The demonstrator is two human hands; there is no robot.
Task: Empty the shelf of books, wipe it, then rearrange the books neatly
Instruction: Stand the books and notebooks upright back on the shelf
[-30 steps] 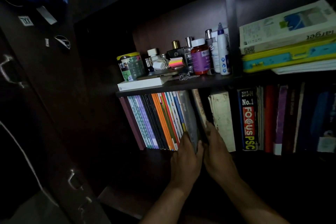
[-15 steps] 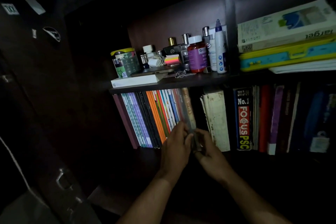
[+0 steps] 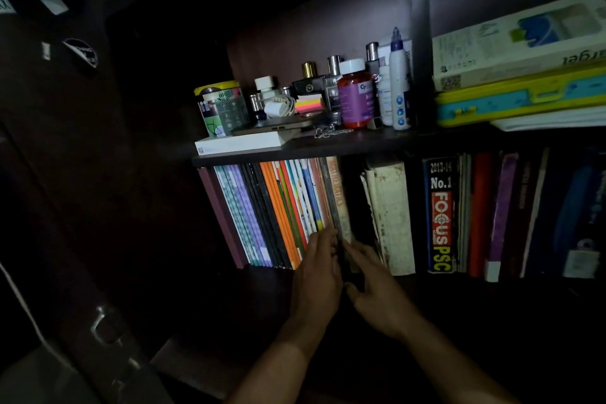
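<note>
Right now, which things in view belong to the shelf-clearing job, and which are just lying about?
Job:
- leaning thin books, touched by the left hand
- right hand
- white worn book
- Focus PSC book
- dark books

Lying about:
- purple pill bottle
- perfume bottles
- white box
- yellow-lidded tin
- sticky notes

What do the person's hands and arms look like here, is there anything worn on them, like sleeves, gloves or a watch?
Both are bare. The left hand and the right hand wear no gloves, and no ring shows in this dim light. The two forearms run bare down to the bottom edge of the picture: no sleeve, watch or bracelet shows on them. Anything worn higher up the arms is out of view.
</note>
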